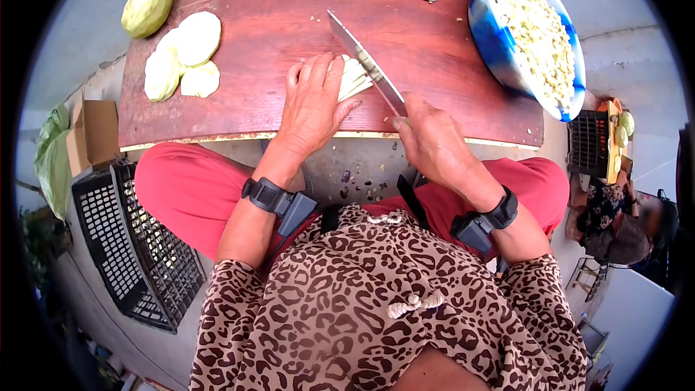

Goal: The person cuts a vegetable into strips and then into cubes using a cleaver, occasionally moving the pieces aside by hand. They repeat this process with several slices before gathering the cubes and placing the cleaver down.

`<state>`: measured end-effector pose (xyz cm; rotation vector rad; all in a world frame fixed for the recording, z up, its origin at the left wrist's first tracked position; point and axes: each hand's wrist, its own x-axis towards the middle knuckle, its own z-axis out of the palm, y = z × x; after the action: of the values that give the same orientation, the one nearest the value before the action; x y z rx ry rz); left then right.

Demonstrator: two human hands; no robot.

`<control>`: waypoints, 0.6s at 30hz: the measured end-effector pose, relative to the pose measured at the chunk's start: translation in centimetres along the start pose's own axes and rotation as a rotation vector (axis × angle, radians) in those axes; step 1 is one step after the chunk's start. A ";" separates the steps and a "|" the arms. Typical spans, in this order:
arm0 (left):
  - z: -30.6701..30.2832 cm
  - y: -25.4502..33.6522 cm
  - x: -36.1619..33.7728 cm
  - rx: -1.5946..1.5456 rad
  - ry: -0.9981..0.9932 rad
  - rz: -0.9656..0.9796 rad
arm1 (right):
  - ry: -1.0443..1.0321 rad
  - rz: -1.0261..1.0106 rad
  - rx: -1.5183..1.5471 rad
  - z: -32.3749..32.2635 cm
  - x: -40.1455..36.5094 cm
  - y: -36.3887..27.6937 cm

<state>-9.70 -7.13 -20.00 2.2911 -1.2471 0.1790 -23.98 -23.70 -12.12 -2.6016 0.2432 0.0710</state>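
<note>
Head view: left grip [311, 107] clasps pale strips [353, 80], right grip [436, 137] wrapped round knife [362, 56] just beside it, apparently mid-cutting; next slice calls for steady left hold.

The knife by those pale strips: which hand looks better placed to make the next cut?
Probably the right hand: it holds the knife at the end of the pale strips, while the left hand lies over them.

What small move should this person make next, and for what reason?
Probably a short downward cut with the knife: the right hand grips its handle, the blade is at the pale strips, and the left hand holds them on the table.
</note>
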 end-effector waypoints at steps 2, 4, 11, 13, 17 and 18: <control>-0.1 0.0 0.0 0.004 -0.004 0.001 | -0.008 -0.020 0.028 0.2 0.0 0.2; 0.0 0.0 0.0 0.018 -0.005 0.014 | -0.010 -0.027 0.042 0.3 0.0 0.3; -0.8 0.5 0.4 0.022 0.030 -0.049 | -0.004 -0.015 -0.006 0.5 0.1 0.1; -0.2 0.6 0.6 0.028 0.032 -0.087 | -0.015 -0.014 -0.015 0.6 0.1 0.0; 0.7 0.7 0.8 0.057 0.046 -0.093 | -0.032 -0.014 -0.015 0.4 0.1 -0.1; 0.9 0.7 0.8 0.066 0.060 -0.096 | -0.033 -0.017 -0.013 0.4 0.2 -0.1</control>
<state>-9.94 -8.54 -20.20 2.3778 -1.1136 0.2561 -23.80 -23.46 -12.49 -2.6128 0.2088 0.1095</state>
